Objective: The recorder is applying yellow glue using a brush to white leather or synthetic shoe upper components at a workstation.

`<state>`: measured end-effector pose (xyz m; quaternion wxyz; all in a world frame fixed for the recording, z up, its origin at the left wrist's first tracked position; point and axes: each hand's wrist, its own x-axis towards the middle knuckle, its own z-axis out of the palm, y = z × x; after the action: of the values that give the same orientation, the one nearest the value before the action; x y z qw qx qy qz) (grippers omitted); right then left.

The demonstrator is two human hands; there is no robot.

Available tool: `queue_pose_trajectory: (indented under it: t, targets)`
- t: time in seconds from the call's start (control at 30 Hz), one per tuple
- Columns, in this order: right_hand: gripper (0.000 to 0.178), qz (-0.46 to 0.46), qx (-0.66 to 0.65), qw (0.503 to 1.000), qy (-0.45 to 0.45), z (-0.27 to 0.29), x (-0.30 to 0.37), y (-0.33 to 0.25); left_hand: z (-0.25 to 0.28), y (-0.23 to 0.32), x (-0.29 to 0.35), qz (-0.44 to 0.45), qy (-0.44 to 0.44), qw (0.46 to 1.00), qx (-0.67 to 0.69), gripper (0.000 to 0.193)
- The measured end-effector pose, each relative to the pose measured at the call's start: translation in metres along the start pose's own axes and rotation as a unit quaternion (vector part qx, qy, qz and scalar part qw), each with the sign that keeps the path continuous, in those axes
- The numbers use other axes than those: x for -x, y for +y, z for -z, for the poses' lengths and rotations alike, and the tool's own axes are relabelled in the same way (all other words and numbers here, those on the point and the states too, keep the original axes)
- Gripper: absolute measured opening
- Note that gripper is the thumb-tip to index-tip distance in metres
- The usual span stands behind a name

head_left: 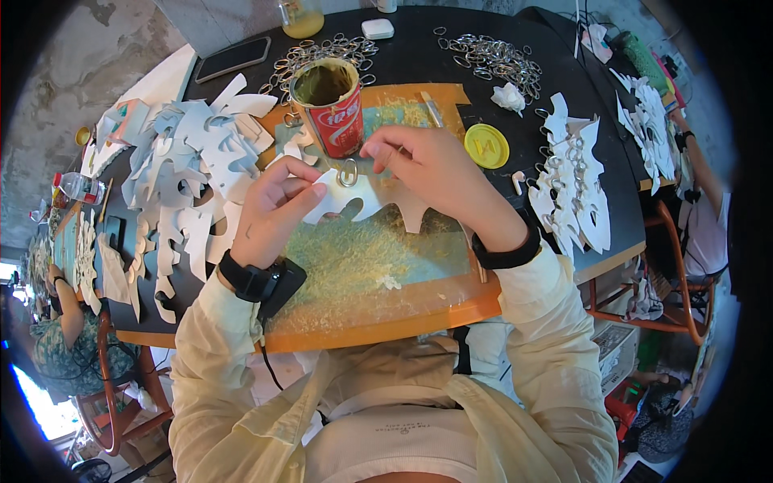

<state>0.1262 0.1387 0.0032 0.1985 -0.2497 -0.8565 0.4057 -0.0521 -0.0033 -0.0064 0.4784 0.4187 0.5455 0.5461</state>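
Note:
A white, wavy-edged cut piece of sheet material [364,199] is pinched between the thumb and fingers of my left hand [278,208]. A silvery metal ring [347,174] stands on its upper edge, close to my left fingertips. My right hand [439,173] hovers at the right part of the piece, its fingers curled together just right of the ring. Whatever those fingertips hold, if anything, is too small to make out. Behind the hands stands a red can [328,113] with yellowish residue inside. Below the piece lies a worn, glue-crusted green mat [362,258].
Piles of white cut pieces [193,153] cover the left side. Pieces fitted with rings [572,177] lie at right. Loose metal rings [499,64], a yellow lid [486,146], a phone [233,59] and a brush [432,109] surround the mat. Other people sit at both sides.

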Motion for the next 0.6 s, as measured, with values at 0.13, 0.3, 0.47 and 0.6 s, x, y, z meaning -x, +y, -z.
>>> queue_pose_trajectory:
  t: [0.13, 0.3, 0.47, 0.6]
  targets:
    - [0.019, 0.006, -0.015, 1.000, -0.016, -0.001, 0.001, -0.006, 0.002, -0.002, 0.000, 0.007, 0.031, 0.999, -0.012, 0.014]
    - [0.020, 0.013, 0.005, 1.000, -0.003, -0.001, 0.003, -0.017, 0.000, -0.001, 0.000, 0.019, 0.053, 0.998, -0.007, 0.015]
    - [0.028, 0.015, -0.008, 1.000, -0.007, -0.003, 0.006, -0.017, -0.002, -0.001, 0.002, 0.050, 0.067, 0.996, 0.010, 0.016]
    - [0.030, 0.032, -0.042, 0.999, -0.003, -0.003, 0.007, -0.019, -0.002, -0.004, 0.003, 0.054, 0.077, 0.995, 0.020, 0.016]
